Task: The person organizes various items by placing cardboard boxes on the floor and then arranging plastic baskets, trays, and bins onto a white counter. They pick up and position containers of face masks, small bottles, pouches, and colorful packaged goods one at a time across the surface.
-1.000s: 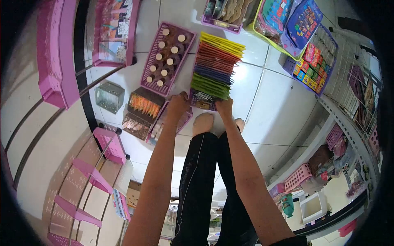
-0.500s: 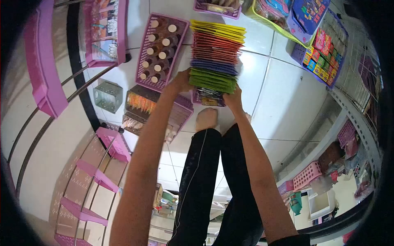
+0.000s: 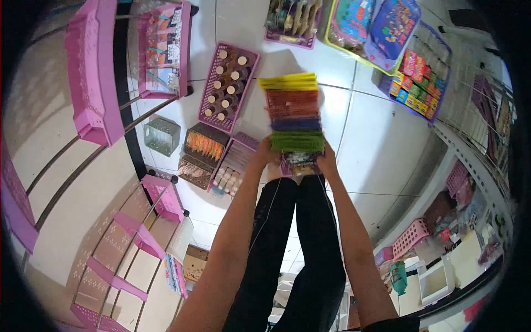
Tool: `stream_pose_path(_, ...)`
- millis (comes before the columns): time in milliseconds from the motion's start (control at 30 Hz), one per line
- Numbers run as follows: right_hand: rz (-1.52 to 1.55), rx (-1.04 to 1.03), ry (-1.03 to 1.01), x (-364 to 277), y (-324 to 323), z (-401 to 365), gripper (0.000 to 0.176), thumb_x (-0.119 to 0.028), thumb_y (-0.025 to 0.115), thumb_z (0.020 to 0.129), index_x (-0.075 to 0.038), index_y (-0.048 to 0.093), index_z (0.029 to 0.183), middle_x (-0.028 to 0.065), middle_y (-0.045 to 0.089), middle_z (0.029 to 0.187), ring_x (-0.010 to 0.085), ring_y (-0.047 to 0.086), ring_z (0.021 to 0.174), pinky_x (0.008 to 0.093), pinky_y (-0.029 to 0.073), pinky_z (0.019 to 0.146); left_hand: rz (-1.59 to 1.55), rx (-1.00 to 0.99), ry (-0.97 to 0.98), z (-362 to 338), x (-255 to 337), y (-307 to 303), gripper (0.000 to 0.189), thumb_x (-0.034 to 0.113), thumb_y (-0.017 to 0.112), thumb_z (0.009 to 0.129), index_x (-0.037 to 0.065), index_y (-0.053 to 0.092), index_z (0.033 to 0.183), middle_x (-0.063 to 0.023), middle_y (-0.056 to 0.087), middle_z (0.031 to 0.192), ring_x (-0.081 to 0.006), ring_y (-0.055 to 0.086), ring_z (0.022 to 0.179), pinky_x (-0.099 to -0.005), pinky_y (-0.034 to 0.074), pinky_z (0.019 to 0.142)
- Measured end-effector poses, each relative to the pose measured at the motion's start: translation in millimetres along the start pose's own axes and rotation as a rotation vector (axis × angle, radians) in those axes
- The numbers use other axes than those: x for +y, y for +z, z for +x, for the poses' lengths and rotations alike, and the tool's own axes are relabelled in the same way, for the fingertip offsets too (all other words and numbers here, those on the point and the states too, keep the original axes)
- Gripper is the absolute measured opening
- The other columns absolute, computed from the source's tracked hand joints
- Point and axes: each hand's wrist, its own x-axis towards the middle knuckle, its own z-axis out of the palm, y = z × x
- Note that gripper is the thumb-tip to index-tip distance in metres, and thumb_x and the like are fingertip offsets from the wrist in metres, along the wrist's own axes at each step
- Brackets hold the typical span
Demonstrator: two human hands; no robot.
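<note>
A row of thin packets [image 3: 293, 105], sorted yellow, red, blue and green, stands packed in a purple basket [image 3: 285, 168] in front of my feet. The packets are slightly blurred. At the basket's left side my left hand [image 3: 267, 154] grips near the green packets, its fingertips partly hidden. My right hand [image 3: 327, 161] is closed on the opposite side at the same end. Darker and silvery sachets [image 3: 301, 159] fill the part nearest me. Just left of my left hand lies a pink basket [image 3: 243, 148] with pale rolled items.
A pink basket of bottles [image 3: 229, 86] stands left, near a box of orange packets [image 3: 204, 143] and a clear container [image 3: 162, 136]. Pink rack parts [image 3: 94, 83] line the left. A green-yellow basket [image 3: 359, 50] and a purple basket of small boxes [image 3: 417, 83] are at upper right, beside metal shelving [image 3: 470, 149].
Both hands have drawn the basket of coloured packets closer to my legs. My view has shifted too, so surrounding baskets sit a little lower in it.
</note>
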Motion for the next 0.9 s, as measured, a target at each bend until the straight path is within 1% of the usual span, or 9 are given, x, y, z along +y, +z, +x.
stream_pose_path(67, 0.047, 0.037, 0.058, -18, -12, -25, 0.05, 0.009, 0.033, 0.056, -0.002, 0.04, 0.105, 0.021, 0.046, 0.094, 0.0325, 0.042, 0.093, 0.0334, 0.032, 0.079, -0.574, 0.029, -0.325, -21, 43, -2, 0.034, 0.007, 0.054, 0.062, -0.001, 0.045, 0.094, -0.0131, 0.055, 0.076, -0.0142, 0.052, 0.053, -0.0246, 0.042, 0.04)
stream_pose_path(267, 0.14, 0.055, 0.222, -94, -62, -120, 0.052, 0.011, 0.033, 0.059, -0.003, 0.035, 0.11, 0.017, 0.046, 0.1, 0.0248, 0.041, 0.098, 0.0271, 0.029, 0.084, -0.428, -0.121, -0.5, -85, 134, -10, 0.037, 0.015, 0.051, 0.067, -0.002, 0.042, 0.099, -0.0147, 0.055, 0.071, -0.0122, 0.051, 0.049, -0.0229, 0.041, 0.037)
stream_pose_path(333, 0.261, 0.072, 0.22, -128, -80, -154, 0.056, 0.013, 0.032, 0.058, -0.003, 0.035, 0.111, 0.0155, 0.045, 0.103, 0.0229, 0.041, 0.098, 0.0267, 0.028, 0.085, -0.559, -0.159, -0.523, -110, 180, -23, 0.033, 0.007, 0.055, 0.064, 0.002, 0.044, 0.095, -0.0075, 0.052, 0.074, -0.0154, 0.052, 0.065, -0.027, 0.046, 0.044)
stream_pose_path(400, 0.239, 0.127, 0.202, -164, -99, -193, 0.056, 0.015, 0.032, 0.057, -0.003, 0.036, 0.11, 0.0155, 0.044, 0.104, 0.0223, 0.041, 0.099, 0.027, 0.029, 0.085, -0.355, -0.173, -0.313, -138, 258, -49, 0.031, 0.008, 0.053, 0.066, 0.002, 0.044, 0.095, -0.0065, 0.052, 0.074, -0.0145, 0.052, 0.064, -0.0246, 0.045, 0.043)
stream_pose_path(467, 0.213, 0.177, 0.06, -225, -122, -233, 0.054, 0.014, 0.033, 0.059, -0.002, 0.036, 0.11, 0.0156, 0.043, 0.106, 0.0221, 0.04, 0.1, 0.0271, 0.029, 0.084, -0.104, -0.259, -0.252, -169, 297, -62, 0.04, 0.014, 0.051, 0.067, -0.002, 0.039, 0.102, -0.0152, 0.054, 0.085, -0.0281, 0.052, 0.078, -0.0302, 0.04, 0.067)
stream_pose_path(533, 0.225, 0.373, 0.062, -286, -138, -275, 0.039, 0.014, 0.032, 0.057, 0.002, 0.047, 0.091, 0.0104, 0.051, 0.091, 0.0183, 0.045, 0.087, 0.0263, 0.033, 0.077, -0.034, -0.245, -0.104, -208, 353, -79, 0.038, 0.012, 0.051, 0.067, -0.002, 0.04, 0.101, -0.0172, 0.051, 0.091, -0.0309, 0.05, 0.08, -0.0309, 0.04, 0.066)
stream_pose_path(600, 0.254, 0.481, -0.059, -348, -162, -314, 0.047, 0.015, 0.032, 0.054, 0.001, 0.046, 0.097, 0.0108, 0.051, 0.095, 0.0186, 0.043, 0.093, 0.026, 0.029, 0.082, 0.092, -0.129, 0.358, -241, 399, -92, 0.037, 0.009, 0.051, 0.067, -0.001, 0.041, 0.101, -0.0173, 0.049, 0.094, -0.0294, 0.048, 0.084, -0.03, 0.039, 0.068)
stream_pose_path(767, 0.457, 0.597, -0.01, -479, -211, -417, 0.052, 0.014, 0.034, 0.056, 0.0, 0.039, 0.106, 0.0102, 0.049, 0.098, 0.0173, 0.041, 0.095, 0.0254, 0.029, 0.082, -0.212, -0.265, 0.176, -324, 511, -114, 0.043, -0.003, 0.045, 0.062, -0.002, 0.038, 0.105, -0.0051, 0.046, 0.091, -0.0114, 0.042, 0.082, -0.0223, 0.034, 0.071)
stream_pose_path(900, 0.557, 0.681, -0.043, -513, -229, -482, 0.045, 0.011, 0.04, 0.059, 0.0, 0.04, 0.103, 0.0075, 0.05, 0.091, 0.0156, 0.045, 0.085, 0.0239, 0.034, 0.075, -0.287, -0.422, 0.326, -362, 564, -119, 0.049, -0.007, 0.042, 0.06, 0.0, 0.035, 0.108, -0.005, 0.041, 0.1, -0.0112, 0.04, 0.085, -0.0211, 0.034, 0.071)
